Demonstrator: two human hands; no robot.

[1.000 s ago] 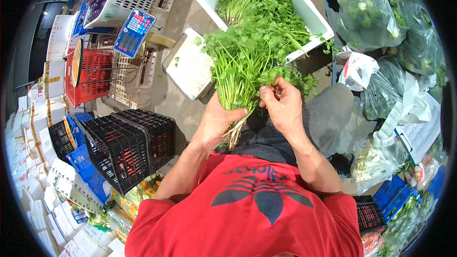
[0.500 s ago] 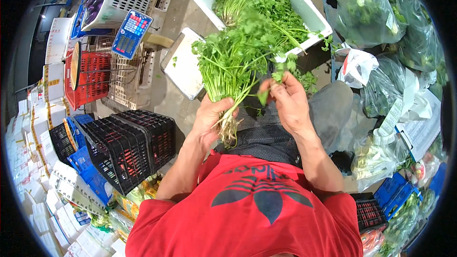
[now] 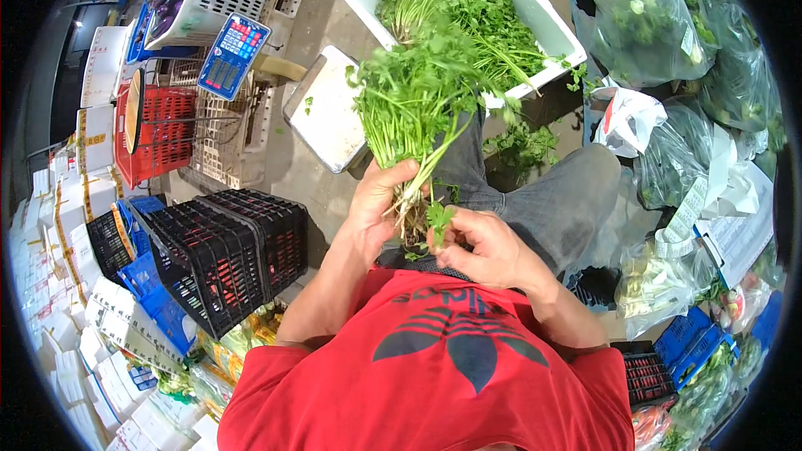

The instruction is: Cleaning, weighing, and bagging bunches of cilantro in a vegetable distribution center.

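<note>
One hand grips herbs; shirt bears lettering.

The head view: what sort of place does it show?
Probably a vegetable wholesale or packing area: a white box holding leafy greens, clear bags of green vegetables at right, and a blue keypad panel, likely a scale's, suggest it.

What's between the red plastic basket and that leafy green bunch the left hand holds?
In the head view, from the basket to the bunch: a beige plastic lattice crate, grey floor, then a flat white rectangular tray.
</note>
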